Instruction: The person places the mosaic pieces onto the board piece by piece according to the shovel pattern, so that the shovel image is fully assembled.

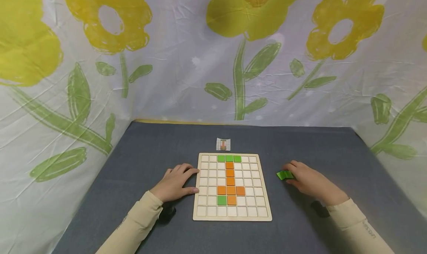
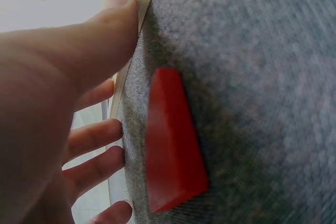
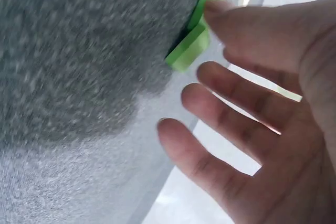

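A light wooden grid board lies on the dark table. Three green tiles sit in its top row. Below them runs a column of orange tiles with a crossing row near its lower end, and one green tile is beneath that. At the board's left edge, my left hand rests with thumb and fingertips touching the rim. To the right of the board, my right hand pinches at a small row of green tiles; the thumb is on one, the index fingertip is hidden.
Behind the board lies a small printed card with a grid picture. A red block is on the cloth near my left hand in the left wrist view. A flower-printed curtain hangs beyond the table.
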Tool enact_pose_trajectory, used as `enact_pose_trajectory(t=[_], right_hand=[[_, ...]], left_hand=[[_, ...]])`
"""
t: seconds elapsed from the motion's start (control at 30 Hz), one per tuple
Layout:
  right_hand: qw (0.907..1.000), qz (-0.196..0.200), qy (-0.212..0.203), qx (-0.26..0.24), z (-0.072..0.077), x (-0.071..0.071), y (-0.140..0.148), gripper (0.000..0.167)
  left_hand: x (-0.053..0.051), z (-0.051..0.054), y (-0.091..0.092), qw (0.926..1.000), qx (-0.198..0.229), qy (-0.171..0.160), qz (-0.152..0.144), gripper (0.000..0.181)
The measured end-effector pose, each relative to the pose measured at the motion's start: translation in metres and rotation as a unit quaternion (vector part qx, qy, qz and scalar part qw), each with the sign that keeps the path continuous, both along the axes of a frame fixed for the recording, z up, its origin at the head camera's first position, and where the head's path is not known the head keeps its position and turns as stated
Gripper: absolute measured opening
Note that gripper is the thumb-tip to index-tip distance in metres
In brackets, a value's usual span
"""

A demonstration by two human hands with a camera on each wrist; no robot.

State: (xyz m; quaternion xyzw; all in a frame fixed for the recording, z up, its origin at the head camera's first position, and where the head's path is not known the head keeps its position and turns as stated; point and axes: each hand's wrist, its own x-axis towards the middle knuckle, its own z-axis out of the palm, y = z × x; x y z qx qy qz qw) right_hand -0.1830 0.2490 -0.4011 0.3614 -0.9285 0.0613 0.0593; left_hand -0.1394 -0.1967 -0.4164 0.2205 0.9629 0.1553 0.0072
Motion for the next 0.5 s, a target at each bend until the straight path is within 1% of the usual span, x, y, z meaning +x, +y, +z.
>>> enact_pose_trajectory(t=[0.27, 0.5], right_hand=[[0.9994, 0.021, 0.029, -0.002, -0.0068, -0.0049, 0.0064, 0.038], [0.9983, 0.034, 0.047, -0.006, -0.0096, -0.0068, 0.0063, 0.035]], left_hand=[[-0.0006, -0.0013, -0.0001, 0.9999, 0.001, 0.011, -0.006, 0.062], [-0.0011, -0.0006, -0.0006, 1.0000, -0.006, 0.005, -0.001, 0.063]])
